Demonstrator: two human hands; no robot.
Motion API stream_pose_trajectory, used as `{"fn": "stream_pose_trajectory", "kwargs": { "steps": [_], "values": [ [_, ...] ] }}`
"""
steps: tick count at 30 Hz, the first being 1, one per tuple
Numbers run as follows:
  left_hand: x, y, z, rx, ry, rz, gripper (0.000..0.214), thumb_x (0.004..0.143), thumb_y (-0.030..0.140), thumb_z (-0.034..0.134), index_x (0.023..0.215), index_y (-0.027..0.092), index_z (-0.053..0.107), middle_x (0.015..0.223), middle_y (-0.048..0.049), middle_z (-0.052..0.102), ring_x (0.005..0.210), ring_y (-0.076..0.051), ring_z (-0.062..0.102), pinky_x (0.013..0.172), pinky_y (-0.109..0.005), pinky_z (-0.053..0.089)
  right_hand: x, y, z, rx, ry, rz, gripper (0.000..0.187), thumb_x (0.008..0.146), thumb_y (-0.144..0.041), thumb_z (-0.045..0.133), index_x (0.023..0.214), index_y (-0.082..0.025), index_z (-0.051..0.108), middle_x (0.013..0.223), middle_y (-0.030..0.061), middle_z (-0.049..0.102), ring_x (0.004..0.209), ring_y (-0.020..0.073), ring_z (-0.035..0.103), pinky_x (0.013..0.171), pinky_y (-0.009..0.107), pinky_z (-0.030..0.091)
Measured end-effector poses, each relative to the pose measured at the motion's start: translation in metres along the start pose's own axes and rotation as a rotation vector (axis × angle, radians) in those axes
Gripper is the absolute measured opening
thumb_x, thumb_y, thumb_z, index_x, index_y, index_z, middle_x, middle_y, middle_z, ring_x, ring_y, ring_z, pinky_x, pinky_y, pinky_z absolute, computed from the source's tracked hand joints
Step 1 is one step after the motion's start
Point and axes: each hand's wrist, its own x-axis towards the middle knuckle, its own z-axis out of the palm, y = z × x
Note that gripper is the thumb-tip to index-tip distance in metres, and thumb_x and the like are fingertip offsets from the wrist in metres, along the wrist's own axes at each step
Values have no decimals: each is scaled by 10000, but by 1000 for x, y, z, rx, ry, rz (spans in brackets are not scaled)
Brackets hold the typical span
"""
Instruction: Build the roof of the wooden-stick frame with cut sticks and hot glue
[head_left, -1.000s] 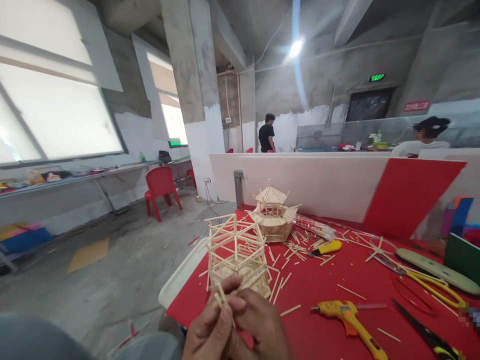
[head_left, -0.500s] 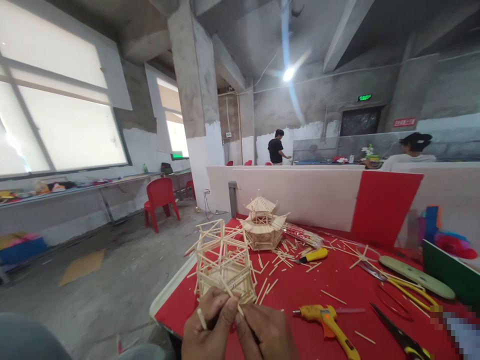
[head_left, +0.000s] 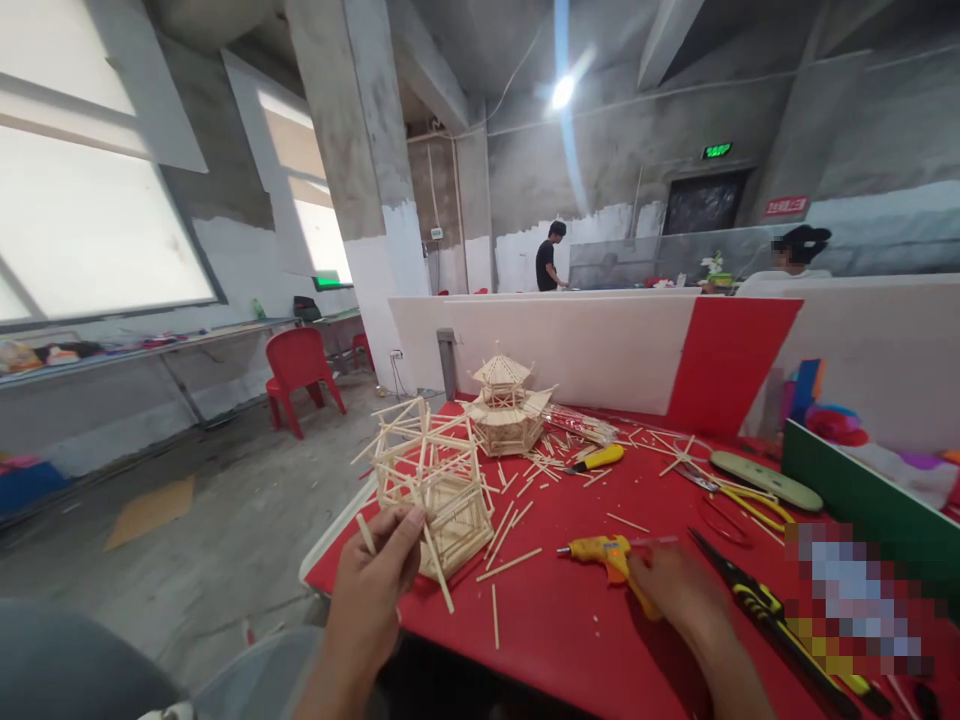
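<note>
Pinched in my left hand (head_left: pixel 379 565) is a thin wooden stick (head_left: pixel 439 572), slanting down toward the table. Another stick end (head_left: pixel 366 534) pokes out behind the same hand. Close by stands an open stick framework (head_left: pixel 454 520) on a lattice base, partly hidden by that hand. My right hand (head_left: pixel 679 585) is closed around the handle of a yellow hot glue gun (head_left: pixel 600 550), which lies on the red tabletop (head_left: pixel 555 620) with its nozzle pointing left. A clear pinkish glue stick (head_left: pixel 654 541) shows at its rear.
Behind the framework sits a pagoda model (head_left: pixel 506 410). Loose sticks and a yellow utility knife (head_left: pixel 602 458) lie nearby. To the right are yellow-handled scissors (head_left: pixel 750 505), black-and-yellow pliers (head_left: pixel 765 600) and a green board (head_left: pixel 862 500). Two people are beyond the white partition (head_left: pixel 540 350).
My hands have parted: the right moved from beside the left to the glue gun's handle. My left hand still holds a stick. More loose sticks lie before the framework. The view has shifted.
</note>
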Motion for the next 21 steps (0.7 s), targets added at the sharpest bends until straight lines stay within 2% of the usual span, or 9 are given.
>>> {"fn": "stream_pose_trajectory", "kwargs": {
  "steps": [3,6,9,11,13,17,21],
  "values": [
    [4,3,-3,24,-11,-55,384,640,488,775,693,126,656,468,67,372,416,-29,239,399,-184,125,1,9,13,51,-86,-38,328,769,-434,496,796,-204,728,892,147,738,824,286,691,663,336,469],
    [10,8,-13,42,16,-75,395,595,475,804,691,113,677,485,59,397,419,-23,231,406,-190,117,2,11,21,134,-136,-85,224,665,-333,562,788,-244,728,844,113,743,792,281,689,633,320,459],
    [17,14,-26,79,40,-54,370,600,454,805,663,111,683,467,66,361,422,-24,218,414,-194,112,6,17,26,182,-175,-69,148,593,-279,576,674,-265,699,710,85,724,683,277,678,564,314,437],
    [23,18,-32,108,33,-49,352,617,443,794,640,111,680,466,61,361,425,-27,224,414,-196,111,8,21,30,206,-162,-36,79,586,-294,575,582,-275,652,632,72,699,617,274,662,529,317,425],
    [29,22,-36,130,7,-47,353,632,448,778,611,112,672,467,54,372,427,-29,235,410,-196,114,8,23,31,263,-120,-6,91,602,-332,568,540,-282,612,594,64,683,591,272,651,517,320,427],
    [40,26,-37,169,-35,-17,339,659,448,752,607,121,676,472,50,381,427,-33,241,405,-195,136,6,13,21,472,-12,58,188,628,-407,555,704,-267,654,666,66,699,643,276,658,567,329,466],
    [48,26,-35,190,-82,14,331,686,452,729,609,136,669,487,41,409,422,-41,257,398,-197,146,-4,-29,-14,686,106,14,397,672,-505,555,942,-225,634,723,42,674,670,240,624,619,314,481]
  ]
}}
